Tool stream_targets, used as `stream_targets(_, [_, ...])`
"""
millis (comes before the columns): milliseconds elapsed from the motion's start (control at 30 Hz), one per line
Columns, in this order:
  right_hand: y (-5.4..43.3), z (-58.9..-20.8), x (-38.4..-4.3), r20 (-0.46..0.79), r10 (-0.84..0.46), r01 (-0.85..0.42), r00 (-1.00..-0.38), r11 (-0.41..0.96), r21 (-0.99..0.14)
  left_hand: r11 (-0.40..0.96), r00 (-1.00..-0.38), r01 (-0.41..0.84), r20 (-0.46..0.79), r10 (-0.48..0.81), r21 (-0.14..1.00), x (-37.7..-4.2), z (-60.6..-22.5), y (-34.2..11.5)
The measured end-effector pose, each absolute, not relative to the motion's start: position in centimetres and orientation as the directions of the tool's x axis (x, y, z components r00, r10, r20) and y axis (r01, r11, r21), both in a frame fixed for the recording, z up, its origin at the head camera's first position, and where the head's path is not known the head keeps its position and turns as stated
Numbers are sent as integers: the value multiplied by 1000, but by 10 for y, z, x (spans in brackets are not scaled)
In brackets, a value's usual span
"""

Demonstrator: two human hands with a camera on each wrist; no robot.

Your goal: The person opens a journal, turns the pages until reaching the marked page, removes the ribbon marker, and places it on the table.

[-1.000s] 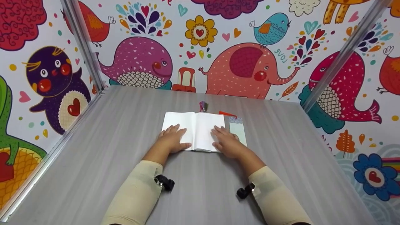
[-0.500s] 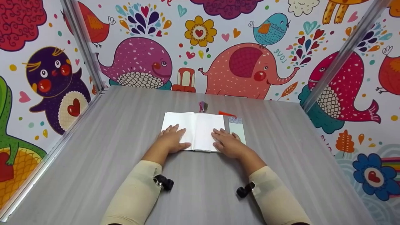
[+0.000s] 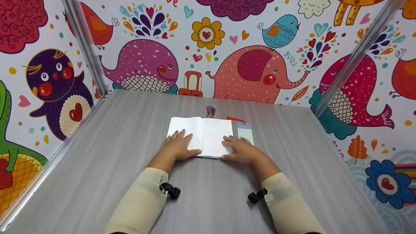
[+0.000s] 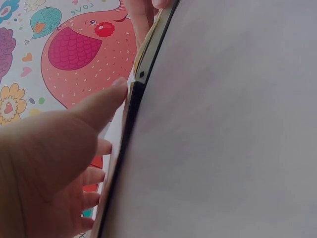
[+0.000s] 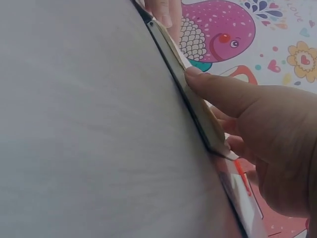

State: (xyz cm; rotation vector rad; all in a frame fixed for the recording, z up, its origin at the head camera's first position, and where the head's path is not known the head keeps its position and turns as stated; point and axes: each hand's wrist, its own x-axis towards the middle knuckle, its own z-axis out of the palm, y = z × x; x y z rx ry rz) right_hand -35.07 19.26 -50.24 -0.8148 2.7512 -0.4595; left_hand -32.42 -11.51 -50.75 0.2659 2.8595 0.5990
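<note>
An open book (image 3: 214, 135) with blank white pages lies flat on the grey table, its near edge towards me. My left hand (image 3: 177, 146) rests on the left page with its fingers spread and its thumb near the gutter. On the right page lies my right hand (image 3: 243, 152), its thumb at the lower edge and its fingers reaching over the outer side. In the right wrist view the right thumb (image 5: 218, 89) touches the edge of the thick page stack. A pale bookmark (image 3: 244, 132) lies right of the book, partly covered by the right hand.
The bookmark's red tassel (image 3: 234, 119) stretches behind the book's right corner. Another tassel (image 3: 210, 111), pink and dark green, sticks out past the far edge. Cartoon-printed walls (image 3: 195, 39) with metal posts (image 3: 87, 48) border the grey table (image 3: 136, 113).
My right hand has shifted slightly right and turned, its thumb sliding down to the lower page edge. The left hand has stayed nearly still; its thumb has moved slightly towards the gutter.
</note>
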Motion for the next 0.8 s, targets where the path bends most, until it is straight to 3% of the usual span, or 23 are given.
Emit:
stream_targets(267, [190, -495, -348, -79, -534, -455, -842, 780, -429, 878, -953, 221, -95, 286, 424, -325, -508, -112])
stream_targets(600, [182, -489, -345, 141, -481, -493, -865, 767, -411, 804, -899, 393, 1, 439, 446, -323, -504, -99])
stream_targets(800, [176, -485, -339, 369, -494, -610, -787, 716, -340, 803, -899, 398, 14, 438, 444, -321, -504, -96])
